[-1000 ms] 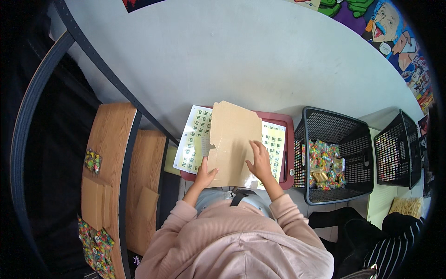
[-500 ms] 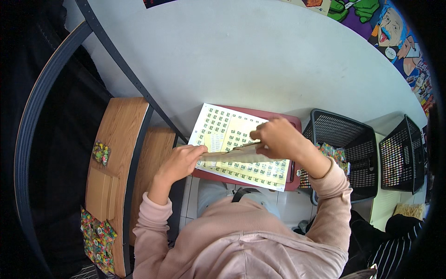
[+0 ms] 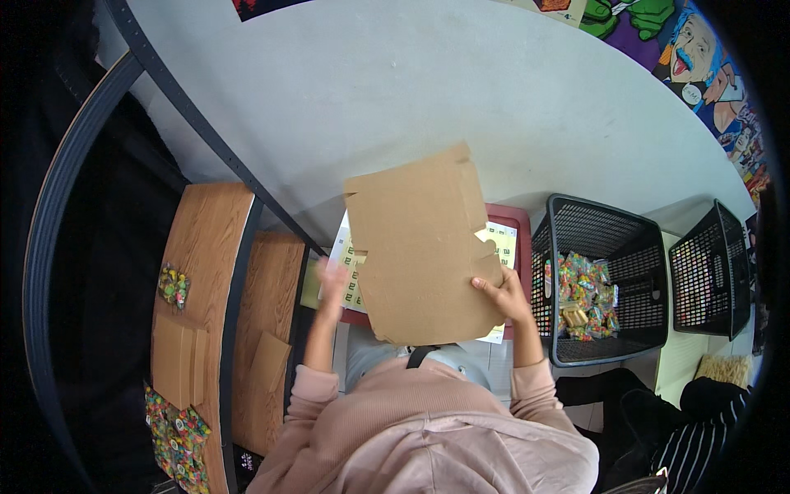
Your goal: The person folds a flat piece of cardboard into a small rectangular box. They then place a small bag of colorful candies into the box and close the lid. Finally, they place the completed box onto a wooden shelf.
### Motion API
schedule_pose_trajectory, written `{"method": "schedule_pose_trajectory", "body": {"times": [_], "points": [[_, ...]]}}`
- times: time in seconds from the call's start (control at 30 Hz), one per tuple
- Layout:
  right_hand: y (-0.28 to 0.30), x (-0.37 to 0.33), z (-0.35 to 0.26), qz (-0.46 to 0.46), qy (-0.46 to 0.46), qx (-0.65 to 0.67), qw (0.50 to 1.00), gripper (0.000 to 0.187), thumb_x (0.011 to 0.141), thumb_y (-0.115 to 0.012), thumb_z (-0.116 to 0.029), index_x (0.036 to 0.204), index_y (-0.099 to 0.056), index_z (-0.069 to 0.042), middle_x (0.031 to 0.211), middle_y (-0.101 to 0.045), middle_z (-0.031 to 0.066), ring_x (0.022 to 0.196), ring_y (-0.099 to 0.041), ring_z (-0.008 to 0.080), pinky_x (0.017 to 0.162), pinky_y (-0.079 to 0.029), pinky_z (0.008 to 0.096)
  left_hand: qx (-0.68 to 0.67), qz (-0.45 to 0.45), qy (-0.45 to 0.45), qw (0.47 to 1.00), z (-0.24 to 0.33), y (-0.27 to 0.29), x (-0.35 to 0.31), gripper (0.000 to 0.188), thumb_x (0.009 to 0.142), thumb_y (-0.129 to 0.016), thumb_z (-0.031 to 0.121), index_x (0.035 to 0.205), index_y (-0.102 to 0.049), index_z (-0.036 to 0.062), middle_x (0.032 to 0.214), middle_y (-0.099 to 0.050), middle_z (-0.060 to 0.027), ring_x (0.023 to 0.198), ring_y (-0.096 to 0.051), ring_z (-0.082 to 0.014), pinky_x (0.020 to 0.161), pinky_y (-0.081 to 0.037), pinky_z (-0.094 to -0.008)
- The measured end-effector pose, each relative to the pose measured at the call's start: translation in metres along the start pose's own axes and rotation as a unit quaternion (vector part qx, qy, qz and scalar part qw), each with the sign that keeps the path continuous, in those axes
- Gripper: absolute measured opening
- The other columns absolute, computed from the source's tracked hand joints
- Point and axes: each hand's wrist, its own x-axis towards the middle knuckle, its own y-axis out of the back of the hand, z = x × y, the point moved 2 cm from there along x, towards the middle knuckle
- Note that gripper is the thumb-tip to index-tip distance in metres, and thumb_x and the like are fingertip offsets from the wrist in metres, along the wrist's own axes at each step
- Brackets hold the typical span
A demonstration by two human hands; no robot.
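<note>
A flat brown cardboard box blank (image 3: 420, 247) with slots and cut tabs along its sides stands with its broad face toward me. My right hand (image 3: 508, 295) grips its lower right edge, thumb on the face and fingers behind. Just off the left edge is my left hand (image 3: 332, 286), its fingers smeared by motion. Under the blank lies a printed white and yellow sheet (image 3: 499, 235) of repeated marks, mostly covered. The sheet rests on a dark red board or small table (image 3: 520, 221).
To the right, a black mesh crate (image 3: 642, 284) holds bags of colourful sweets (image 3: 586, 288); a second black crate (image 3: 714, 267) stands beyond. On the left wooden shelf (image 3: 216, 222) lie folded cardboard (image 3: 171, 358) and more bags (image 3: 177, 440). A lower shelf holds a cardboard piece (image 3: 269, 362).
The cardboard has turned from nearly edge-on to showing its broad face. My left hand has come off it, and my right hand has moved lower. A cardboard piece now shows on the lower shelf.
</note>
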Motion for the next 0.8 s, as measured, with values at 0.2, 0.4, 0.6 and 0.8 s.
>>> {"method": "schedule_pose_trajectory", "body": {"times": [0.2, 0.4, 0.6, 0.8], "points": [[0.008, -0.006, 0.121, 0.103, -0.086, 0.065, 0.989, 0.032, 0.076, -0.065, -0.013, 0.1, -0.053, 0.004, 0.089, -0.061, 0.0114, 0.077, -0.059, 0.0158, 0.068, -0.048, 0.0281, 0.004, -0.108, 0.125, 0.986, -0.131, -0.062, -0.028, 0.064, 0.067, -0.068, 0.007, 0.119, -0.029, 0.0003, 0.113, -0.046, -0.016, 0.106, -0.046, -0.0259, 0.089, -0.038, -0.0354], [0.018, 0.003, 0.16, 0.159, -0.101, 0.092, 0.978, 0.035, 0.076, -0.064, -0.013, 0.104, -0.051, 0.004, 0.093, -0.06, 0.0122, 0.08, -0.058, 0.017, 0.069, -0.048, 0.0288, 0.091, -0.11, 0.037, 0.989, -0.127, -0.085, 0.001, 0.065, 0.064, -0.067, 0.004, 0.118, -0.032, 0.001, 0.11, -0.049, -0.018, 0.104, -0.049, -0.0298, 0.088, -0.039, -0.0356], [0.017, 0.029, 0.173, 0.151, -0.179, 0.043, 0.971, 0.037, 0.076, -0.064, -0.013, 0.105, -0.05, 0.004, 0.093, -0.059, 0.0127, 0.078, -0.058, 0.0181, 0.069, -0.048, 0.0295, 0.204, -0.116, 0.08, 0.969, -0.141, -0.093, 0.025, 0.069, 0.065, -0.066, 0.008, 0.123, -0.029, 0.0012, 0.112, -0.048, -0.0215, 0.105, -0.048, -0.0336, 0.089, -0.039, -0.0376], [0.005, 0.03, 0.195, 0.218, -0.115, -0.204, 0.947, 0.06, 0.069, -0.067, -0.013, 0.117, -0.04, 0.008, 0.103, -0.054, 0.0217, 0.091, -0.054, 0.0317, 0.081, -0.043, 0.036, 0.285, -0.13, 0.083, 0.946, -0.181, -0.09, 0.023, 0.071, 0.067, -0.064, 0.01, 0.125, -0.027, -0.0019, 0.121, -0.039, -0.0241, 0.114, -0.036, -0.0362, 0.096, -0.03, -0.0406]]}}
